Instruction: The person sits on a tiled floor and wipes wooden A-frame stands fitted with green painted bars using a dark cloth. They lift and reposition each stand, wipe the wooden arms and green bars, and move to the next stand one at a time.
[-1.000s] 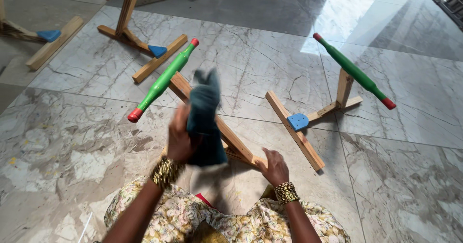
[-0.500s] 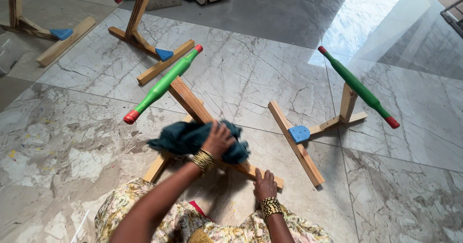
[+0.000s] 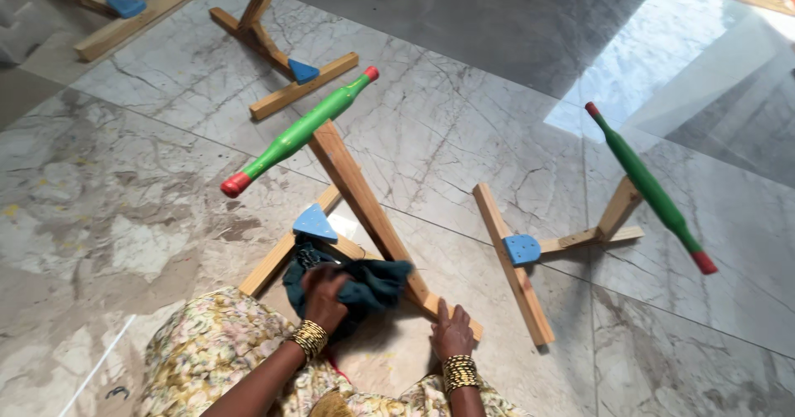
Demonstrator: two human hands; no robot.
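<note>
Your left hand (image 3: pixel 325 294) is bunched around a dark teal cloth (image 3: pixel 364 289). Your fingers are curled tight into it, pinching a thick wad, and you press it down on the low wooden bar of the nearest wooden stand (image 3: pixel 364 210). The cloth sits right at the foot of that stand, just below the little blue triangle (image 3: pixel 315 224), close to your flowery dress (image 3: pixel 215 351).

Your right hand (image 3: pixel 451 332) lies flat on the end of the same wooden bar. Its fingers are spread out and holding nothing. They just lean on the wood, and I think that keeps the stand from sliding.

The cloth looks soft and floppy and very light. It will fold and flop any way you push it. So grab it in the middle, in a big bunch, like you do now. A loose corner would only drag behind.

The stand looks stiff and hard. Its long wooden post leans up to a green roller (image 3: pixel 298 131) with red tips. The marble floor (image 3: pixel 513 119) is shiny and may be slippery, so the stand could skid if you push hard. Hold it low, on the flat bar, not up on the round roller, which looks smooth and could turn in your hand.

Another stand (image 3: pixel 517 264) with a green roller (image 3: pixel 650 189) lies to your right, well apart from your hands. Two more stands (image 3: pixel 286 65) sit farther off.
</note>
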